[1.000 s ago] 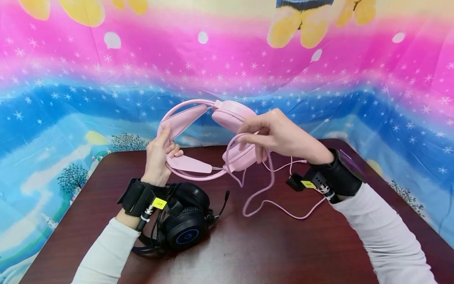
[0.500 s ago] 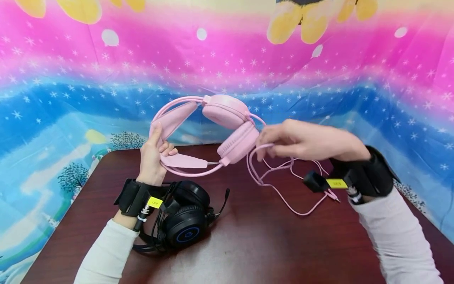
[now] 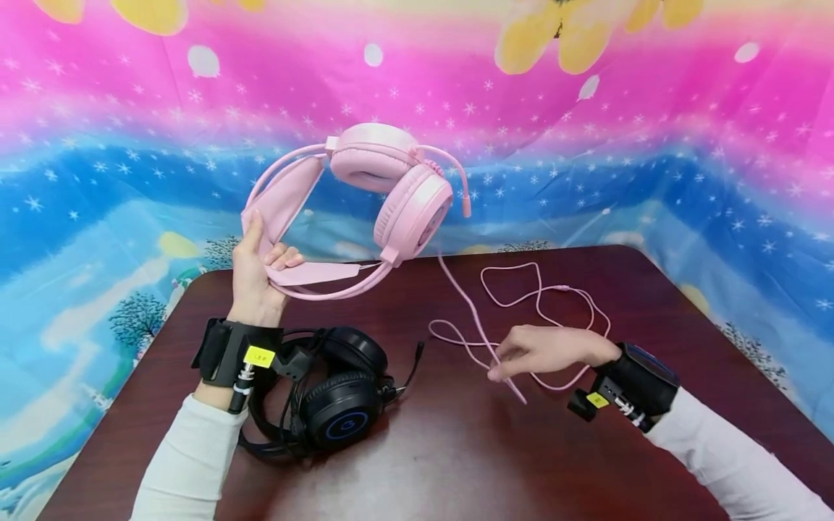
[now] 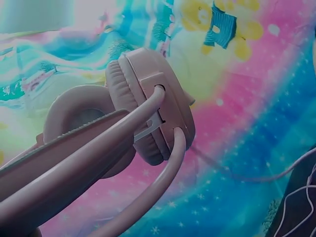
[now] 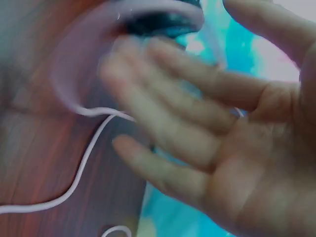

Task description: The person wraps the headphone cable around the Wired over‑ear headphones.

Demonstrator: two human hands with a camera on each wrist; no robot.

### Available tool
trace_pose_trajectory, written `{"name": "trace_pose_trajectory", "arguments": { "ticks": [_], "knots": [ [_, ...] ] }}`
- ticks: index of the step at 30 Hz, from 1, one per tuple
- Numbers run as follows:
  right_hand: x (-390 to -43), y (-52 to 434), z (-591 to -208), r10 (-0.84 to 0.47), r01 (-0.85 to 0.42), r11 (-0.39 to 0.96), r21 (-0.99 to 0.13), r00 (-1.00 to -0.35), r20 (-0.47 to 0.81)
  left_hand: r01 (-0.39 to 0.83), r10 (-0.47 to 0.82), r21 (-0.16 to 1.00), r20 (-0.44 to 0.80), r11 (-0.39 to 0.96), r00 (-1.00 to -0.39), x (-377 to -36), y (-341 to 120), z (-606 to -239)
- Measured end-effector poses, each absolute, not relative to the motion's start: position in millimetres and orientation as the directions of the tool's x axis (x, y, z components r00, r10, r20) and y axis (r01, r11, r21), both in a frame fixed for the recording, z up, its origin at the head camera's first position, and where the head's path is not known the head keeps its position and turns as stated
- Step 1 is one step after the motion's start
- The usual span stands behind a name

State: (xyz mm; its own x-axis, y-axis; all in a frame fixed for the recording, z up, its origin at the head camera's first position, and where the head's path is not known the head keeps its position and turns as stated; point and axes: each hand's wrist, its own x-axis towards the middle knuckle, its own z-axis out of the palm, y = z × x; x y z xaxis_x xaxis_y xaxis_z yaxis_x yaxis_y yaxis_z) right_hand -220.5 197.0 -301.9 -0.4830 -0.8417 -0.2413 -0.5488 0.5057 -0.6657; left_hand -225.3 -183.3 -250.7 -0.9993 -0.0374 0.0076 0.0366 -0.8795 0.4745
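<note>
Since a second ago my right hand [image 3: 544,352] has left the ear cups and dropped to the table, while my left hand [image 3: 255,275] has lifted the pink headset [image 3: 365,195] higher against the starry backdrop [image 3: 651,145].

Left fingers and thumb wrap the padded headband, so the headset hangs clear of the tabletop with its two cups pressed together and the small boom mic sticking out to the right. Its pink cable [image 3: 534,304] drops from the lower cup and lies in loose crossing loops on the dark wooden table [image 3: 456,463]. My right hand lies low over those loops, fingertips at the cable; the wrist view is blurred and shows the fingers spread fairly straight, so I judge nothing is gripped.

Risks as I see them: the crossed loops could tighten into a knot if I raise the headset further, or the taut strand could jerk it in my grip. Just below my left wrist sits the black headset [image 3: 339,405], whose own wires could snag a sleeve.
</note>
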Motion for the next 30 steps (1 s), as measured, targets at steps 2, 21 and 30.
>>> {"name": "trace_pose_trajectory", "arguments": {
  "ticks": [2,21,30],
  "knots": [
    [-227,200,-307,-0.792,-0.527,0.556,-0.642,-0.569,-0.219,0.033,-0.029,0.468,0.015,-0.883,-0.999,-225,-182,-250],
    [-214,134,-339,-0.510,-0.709,0.495,-0.502,-0.705,0.493,0.029,-0.076,0.510,-0.073,-0.860,-0.994,-230,-163,-250],
    [-168,109,-325,-0.726,-0.825,0.562,0.056,-0.460,0.511,0.043,-0.156,0.611,-0.132,-0.791,-0.979,-235,-151,-263]
  ]
}}
